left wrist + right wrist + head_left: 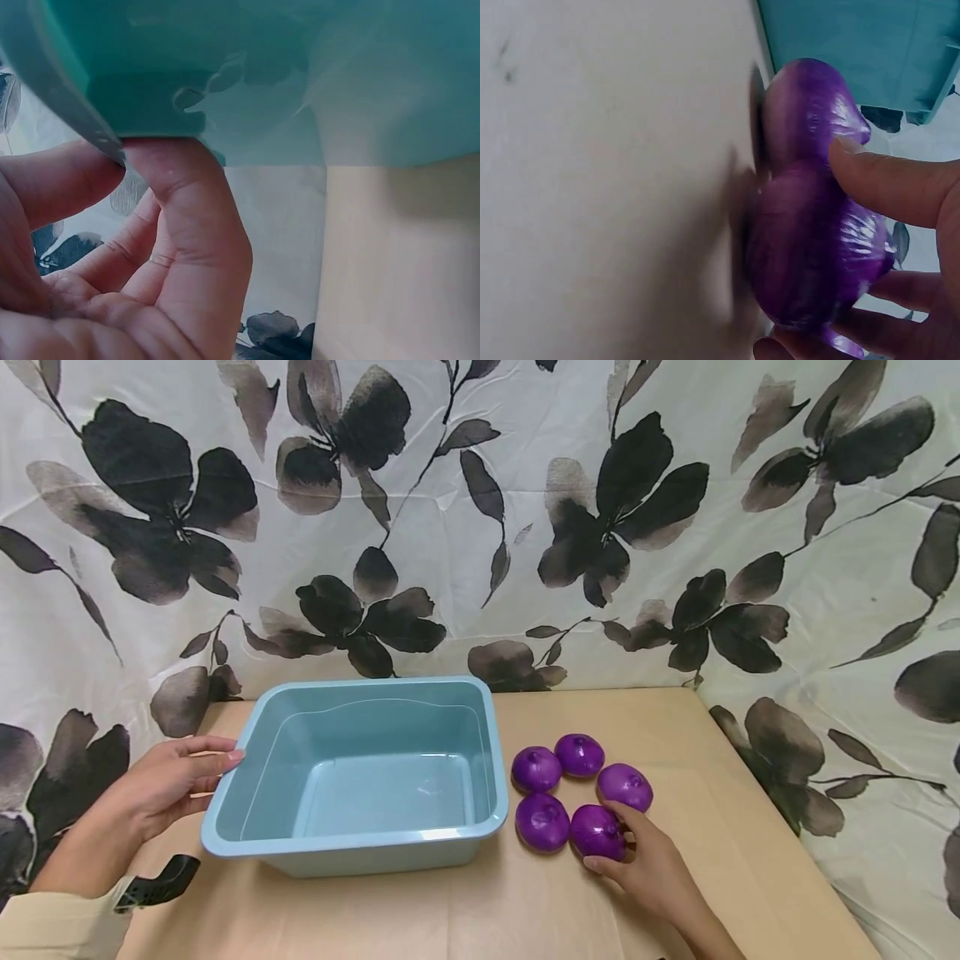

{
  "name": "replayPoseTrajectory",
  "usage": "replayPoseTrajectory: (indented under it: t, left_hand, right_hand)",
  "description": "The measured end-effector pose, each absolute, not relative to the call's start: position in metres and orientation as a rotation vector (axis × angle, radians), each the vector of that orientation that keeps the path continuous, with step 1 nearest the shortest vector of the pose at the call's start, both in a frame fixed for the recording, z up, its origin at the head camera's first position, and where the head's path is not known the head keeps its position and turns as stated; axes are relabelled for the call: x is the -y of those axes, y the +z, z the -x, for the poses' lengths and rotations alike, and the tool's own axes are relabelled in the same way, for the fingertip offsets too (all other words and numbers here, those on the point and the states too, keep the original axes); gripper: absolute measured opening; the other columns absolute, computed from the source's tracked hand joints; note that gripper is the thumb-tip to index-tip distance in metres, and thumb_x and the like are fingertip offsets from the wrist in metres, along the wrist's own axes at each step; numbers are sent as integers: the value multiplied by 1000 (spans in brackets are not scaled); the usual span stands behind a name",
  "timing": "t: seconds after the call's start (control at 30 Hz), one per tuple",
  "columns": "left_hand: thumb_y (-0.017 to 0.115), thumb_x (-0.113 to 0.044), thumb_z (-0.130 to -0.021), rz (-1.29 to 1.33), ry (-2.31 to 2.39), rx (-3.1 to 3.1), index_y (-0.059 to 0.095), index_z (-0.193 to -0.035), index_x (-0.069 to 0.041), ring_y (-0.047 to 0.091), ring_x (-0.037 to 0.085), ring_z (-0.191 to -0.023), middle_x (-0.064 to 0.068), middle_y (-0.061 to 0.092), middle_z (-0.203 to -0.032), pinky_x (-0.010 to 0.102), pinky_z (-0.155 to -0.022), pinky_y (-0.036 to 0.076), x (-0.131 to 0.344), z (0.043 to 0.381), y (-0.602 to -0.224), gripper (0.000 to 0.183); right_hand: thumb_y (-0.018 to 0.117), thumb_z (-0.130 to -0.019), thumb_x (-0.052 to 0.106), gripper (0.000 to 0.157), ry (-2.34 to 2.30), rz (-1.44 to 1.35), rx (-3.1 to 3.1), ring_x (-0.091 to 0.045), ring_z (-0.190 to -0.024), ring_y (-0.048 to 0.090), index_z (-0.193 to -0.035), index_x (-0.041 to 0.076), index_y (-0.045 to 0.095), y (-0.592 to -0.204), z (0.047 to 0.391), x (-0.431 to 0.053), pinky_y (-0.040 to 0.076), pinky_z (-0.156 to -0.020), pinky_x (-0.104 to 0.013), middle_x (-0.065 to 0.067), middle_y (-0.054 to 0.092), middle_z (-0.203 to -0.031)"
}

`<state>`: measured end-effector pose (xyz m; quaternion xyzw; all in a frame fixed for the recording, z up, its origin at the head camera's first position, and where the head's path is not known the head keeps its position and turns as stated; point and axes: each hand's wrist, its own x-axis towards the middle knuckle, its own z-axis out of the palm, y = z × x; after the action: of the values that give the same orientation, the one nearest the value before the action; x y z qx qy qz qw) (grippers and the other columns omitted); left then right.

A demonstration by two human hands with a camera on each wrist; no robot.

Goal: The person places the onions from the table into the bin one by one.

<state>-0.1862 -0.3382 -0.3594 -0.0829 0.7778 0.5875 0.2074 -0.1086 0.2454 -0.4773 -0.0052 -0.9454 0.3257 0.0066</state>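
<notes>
A light blue plastic tub (pixel 352 842) stands on the table with nothing inside it. My left hand (pixel 168 781) pinches its left rim; in the left wrist view the thumb and a bent finger (pixel 199 217) meet at the rim. To the tub's right, several shiny purple onions sit in a loose ring. My right hand (pixel 648 860) grips the nearest right one, an onion (pixel 596 832), with thumb and fingers around its sides. Another onion (pixel 806 112) sits right beside it, close to the tub wall (pixel 847 52) in the right wrist view.
Further onions lie behind the gripped one: a left onion (pixel 536 768), a back onion (pixel 580 754) and a right onion (pixel 626 787). The tan table (pixel 390 918) ends at a floral cloth (pixel 480 527) behind. A dark band (pixel 161 883) circles the left wrist.
</notes>
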Motion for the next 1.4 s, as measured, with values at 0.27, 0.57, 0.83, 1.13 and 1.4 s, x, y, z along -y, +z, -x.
replayPoseTrajectory:
  t: [0.27, 0.57, 0.83, 1.13, 1.4]
  left_hand:
    - [62, -19, -97, 183, 1725, -2142, 61, -101, -30, 71, 10, -77, -11, 71, -86, 31, -70, 60, 339, 190, -352, 12]
    - [61, -16, -98, 168, 1755, -2104, 61, -101, -29, 72, 11, -77, -9, 72, -86, 32, -69, 60, 339, 190, -351, 14]
    - [62, -18, -97, 186, 1717, -2125, 61, -101, -30, 70, 11, -76, -10, 71, -86, 32, -70, 60, 338, 191, -352, 13]
    - [62, -18, -97, 180, 1712, -2110, 60, -102, -28, 70, 11, -76, -9, 70, -85, 32, -69, 60, 339, 188, -360, 12]
    - [64, -20, -96, 172, 1694, -2131, 60, -104, -29, 70, 10, -78, -10, 70, -87, 33, -71, 60, 344, 196, -359, 12]
  right_hand:
    - [93, -60, 41, 96, 1008, -40, 2925, -32, -108, 64, -140, 13, 50, -477, 124, -247, 53, -90, -50, -19, 59, -136]
    - [95, -56, 39, 94, 1113, 41, 2928, -32, -101, 69, -138, 16, 54, -474, 121, -250, 57, -82, -41, -23, 61, -131]
    - [96, -55, 38, 94, 1174, 51, 2949, -37, -110, 66, -137, 15, 56, -455, 120, -250, 57, -84, -43, -24, 63, -128]
    - [96, -52, 41, 91, 1122, -87, 2945, -34, -107, 68, -131, 12, 61, -421, 120, -244, 57, -83, -42, -20, 67, -123]
    - [96, -50, 43, 89, 1230, -122, 2962, -28, -106, 68, -130, 19, 63, -393, 125, -231, 58, -85, -38, -18, 64, -126]
